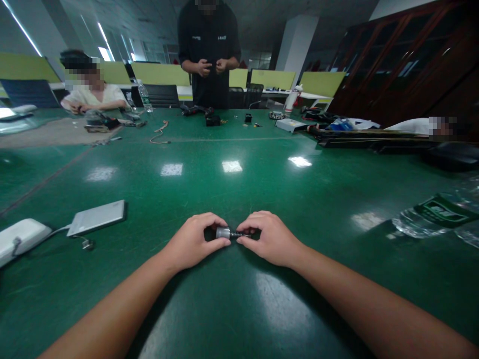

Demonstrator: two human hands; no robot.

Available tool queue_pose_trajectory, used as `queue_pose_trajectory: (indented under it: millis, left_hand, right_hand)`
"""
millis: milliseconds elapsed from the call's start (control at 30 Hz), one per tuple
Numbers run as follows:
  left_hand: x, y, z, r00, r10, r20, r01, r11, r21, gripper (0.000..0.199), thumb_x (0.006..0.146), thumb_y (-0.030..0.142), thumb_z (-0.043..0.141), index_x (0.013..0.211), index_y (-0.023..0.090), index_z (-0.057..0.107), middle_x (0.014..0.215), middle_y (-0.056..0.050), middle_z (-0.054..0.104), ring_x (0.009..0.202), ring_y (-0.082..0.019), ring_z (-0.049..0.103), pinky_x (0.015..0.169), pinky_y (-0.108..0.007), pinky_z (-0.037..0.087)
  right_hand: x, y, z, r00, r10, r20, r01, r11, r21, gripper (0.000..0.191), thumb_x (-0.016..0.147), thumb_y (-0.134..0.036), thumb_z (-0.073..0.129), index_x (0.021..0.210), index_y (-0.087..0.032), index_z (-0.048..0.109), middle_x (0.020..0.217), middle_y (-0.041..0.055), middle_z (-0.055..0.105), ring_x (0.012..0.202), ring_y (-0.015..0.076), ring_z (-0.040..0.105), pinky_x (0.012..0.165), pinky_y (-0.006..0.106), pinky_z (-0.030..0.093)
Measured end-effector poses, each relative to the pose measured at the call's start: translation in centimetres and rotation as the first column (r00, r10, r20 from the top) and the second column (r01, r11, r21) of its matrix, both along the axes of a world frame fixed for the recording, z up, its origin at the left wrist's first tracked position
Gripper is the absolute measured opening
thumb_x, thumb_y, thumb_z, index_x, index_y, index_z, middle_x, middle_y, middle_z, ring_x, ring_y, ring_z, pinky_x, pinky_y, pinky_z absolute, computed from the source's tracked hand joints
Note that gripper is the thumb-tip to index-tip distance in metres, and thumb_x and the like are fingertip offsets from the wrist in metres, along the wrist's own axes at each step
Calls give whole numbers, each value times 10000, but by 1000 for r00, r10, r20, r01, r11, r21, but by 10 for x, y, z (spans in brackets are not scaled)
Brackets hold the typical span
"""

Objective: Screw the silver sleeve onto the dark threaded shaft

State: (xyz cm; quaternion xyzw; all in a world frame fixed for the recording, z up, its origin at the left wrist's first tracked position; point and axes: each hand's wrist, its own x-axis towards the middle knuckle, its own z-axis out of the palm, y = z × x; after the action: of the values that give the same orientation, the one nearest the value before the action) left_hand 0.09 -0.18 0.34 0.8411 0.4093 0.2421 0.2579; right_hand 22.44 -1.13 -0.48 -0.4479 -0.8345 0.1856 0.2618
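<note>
Just above the green table [209, 189], at the middle of the view, my left hand [196, 239] pinches a short grey metal cylinder [223, 233] between thumb and fingers. A thin dark threaded shaft [239, 234] extends to the right from the cylinder. My right hand [267, 237] has its thumb and fingers closed round this shaft. The two hands face each other with their fingertips close together. The shaft's right end is partly hidden by my right fingers.
A silver flat box [98, 218] with a cable and a white device [22, 239] lie at the left. Clear bottles [434, 217] lie at the right. Tools and small parts [213, 120] sit at the far edge, where a person in black [209, 45] stands.
</note>
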Motion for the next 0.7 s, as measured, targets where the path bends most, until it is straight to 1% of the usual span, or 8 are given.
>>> queue_pose_trajectory:
  millis: [133,300,467,700]
  left_hand:
    - [0,0,-2,999,-32,-39,32,999,5,243,780,331,762,981,218,687,938,-24,707,880,-203,640,820,-329,453]
    - [-1,0,-3,999,-25,-41,26,1000,10,253,755,330,780,953,211,675,935,-28,703,886,-210,638,833,-345,451]
    - [-1,-1,-3,999,-36,-39,36,999,12,257,758,324,775,955,204,660,942,-37,695,898,-215,632,846,-363,445]
    - [0,-2,-4,998,-44,-44,46,998,38,235,769,296,761,948,201,642,943,-31,680,910,-219,617,842,-367,441]
  right_hand:
    - [-3,-1,-3,999,50,-16,-49,999,16,148,768,-180,752,912,-209,737,768,6,700,748,153,608,793,329,420]
    - [-3,-2,-4,997,70,-14,-70,997,12,144,778,-185,741,920,-207,737,787,16,708,756,159,615,808,336,425]
    - [-4,-3,-3,995,96,-12,-96,995,-5,141,791,-193,723,931,-205,734,816,23,714,777,164,623,813,337,424]
    - [-4,-2,-5,995,99,-13,-99,995,4,121,787,-199,731,909,-205,731,782,12,696,765,158,610,802,328,409]
